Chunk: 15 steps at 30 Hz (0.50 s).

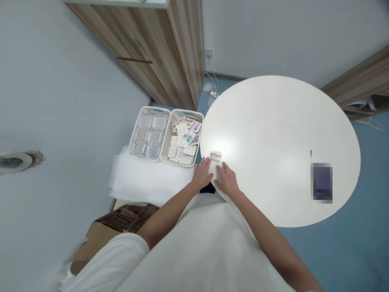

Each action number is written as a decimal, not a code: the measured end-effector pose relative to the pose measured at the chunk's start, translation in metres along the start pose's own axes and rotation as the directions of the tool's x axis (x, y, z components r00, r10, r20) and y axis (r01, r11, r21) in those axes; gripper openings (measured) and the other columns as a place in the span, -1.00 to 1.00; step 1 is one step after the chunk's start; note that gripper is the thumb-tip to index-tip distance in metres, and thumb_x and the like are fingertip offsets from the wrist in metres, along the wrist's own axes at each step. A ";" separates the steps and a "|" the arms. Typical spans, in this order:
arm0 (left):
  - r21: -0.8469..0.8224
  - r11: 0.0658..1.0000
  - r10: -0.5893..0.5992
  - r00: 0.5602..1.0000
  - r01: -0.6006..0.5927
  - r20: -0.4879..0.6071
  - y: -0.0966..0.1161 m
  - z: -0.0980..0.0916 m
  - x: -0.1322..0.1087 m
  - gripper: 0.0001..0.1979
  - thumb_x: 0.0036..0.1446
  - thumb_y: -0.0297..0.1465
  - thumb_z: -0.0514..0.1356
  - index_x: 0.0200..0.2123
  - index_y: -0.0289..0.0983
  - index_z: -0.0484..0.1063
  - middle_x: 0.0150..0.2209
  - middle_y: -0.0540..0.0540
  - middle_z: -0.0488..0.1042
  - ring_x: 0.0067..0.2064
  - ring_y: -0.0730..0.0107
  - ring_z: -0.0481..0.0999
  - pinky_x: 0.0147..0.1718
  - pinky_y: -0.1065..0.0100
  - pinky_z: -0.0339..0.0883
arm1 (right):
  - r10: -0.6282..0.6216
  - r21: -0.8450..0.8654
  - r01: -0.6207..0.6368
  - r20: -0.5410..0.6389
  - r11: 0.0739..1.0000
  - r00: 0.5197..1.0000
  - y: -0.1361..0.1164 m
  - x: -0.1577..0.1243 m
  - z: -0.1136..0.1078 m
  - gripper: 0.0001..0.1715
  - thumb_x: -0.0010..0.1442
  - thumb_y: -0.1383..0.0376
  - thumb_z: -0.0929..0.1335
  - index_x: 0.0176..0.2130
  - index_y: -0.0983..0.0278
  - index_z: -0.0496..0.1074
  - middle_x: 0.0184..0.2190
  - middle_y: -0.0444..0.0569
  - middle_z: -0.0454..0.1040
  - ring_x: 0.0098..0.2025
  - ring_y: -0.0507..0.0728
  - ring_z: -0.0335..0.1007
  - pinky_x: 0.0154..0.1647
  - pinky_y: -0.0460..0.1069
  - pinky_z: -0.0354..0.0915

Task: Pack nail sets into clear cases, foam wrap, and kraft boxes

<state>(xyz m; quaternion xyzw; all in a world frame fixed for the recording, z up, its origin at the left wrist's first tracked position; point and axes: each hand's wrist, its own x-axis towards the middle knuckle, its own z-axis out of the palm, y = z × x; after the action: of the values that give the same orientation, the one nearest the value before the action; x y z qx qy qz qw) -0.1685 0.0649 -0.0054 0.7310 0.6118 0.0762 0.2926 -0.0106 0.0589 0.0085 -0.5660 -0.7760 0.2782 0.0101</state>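
A small card of press-on nails [215, 156], with rows of pinkish-purple pieces, lies flat at the near left edge of the white round table [285, 134]. My left hand [201, 175] is at the card's lower left corner, fingers stretched out and the fingertips touching or very close to it. Just below the card's right side, my right hand [227, 180] rests on the tabletop with its fingers apart. Neither hand grips anything.
Left of the table stands a white basket [163, 156] full of similar cards [182, 142]. Beside it, another basket [131, 142] holds clear plastic boxes [152, 136]. White foam sheeting [148, 178] and an open carton [100, 239] are nearer me. A blurred dark object [322, 182] lies at the table's right.
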 end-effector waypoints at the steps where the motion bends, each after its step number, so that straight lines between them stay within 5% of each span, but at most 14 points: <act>1: -0.001 1.000 0.005 1.000 -0.005 -0.008 0.001 -0.002 -0.002 -0.37 0.05 -0.35 0.05 0.19 -0.29 -0.08 0.21 -0.22 0.02 0.24 0.11 -0.09 0.07 0.07 -0.02 | -0.005 0.010 0.005 0.006 1.000 1.000 0.002 -0.006 -0.004 -0.30 0.04 0.25 0.28 0.15 0.27 0.02 0.20 0.23 -0.07 0.10 0.31 0.10 -0.03 0.17 0.11; 9: 0.001 0.997 0.076 0.996 -0.076 -0.042 0.009 -0.023 -0.012 -0.39 0.07 -0.34 0.05 0.18 -0.29 -0.06 0.20 -0.22 0.06 0.23 0.12 -0.05 0.07 0.07 0.00 | 0.003 0.049 -0.003 0.010 0.999 1.000 0.014 -0.061 -0.039 -0.31 0.09 0.30 0.22 0.19 0.22 -0.06 0.19 0.19 -0.03 -0.06 0.24 0.30 -0.17 0.12 0.27; 15: -0.014 0.998 0.063 0.993 -0.065 -0.095 0.021 -0.024 -0.022 -0.44 0.07 -0.34 0.07 0.15 -0.28 0.01 0.18 -0.21 0.11 0.22 0.13 -0.01 0.07 0.07 0.01 | -0.038 0.083 0.036 0.022 0.996 0.999 0.022 -0.071 -0.044 -0.32 0.11 0.31 0.20 0.19 0.16 -0.08 0.19 0.14 -0.01 -0.11 0.19 0.35 -0.20 0.09 0.31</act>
<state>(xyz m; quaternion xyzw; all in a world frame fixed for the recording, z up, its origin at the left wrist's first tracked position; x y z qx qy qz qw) -0.1668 0.0501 0.0305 0.7432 0.6006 0.1253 0.2668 0.0490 0.0193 0.0569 -0.5475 -0.7741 0.3165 0.0297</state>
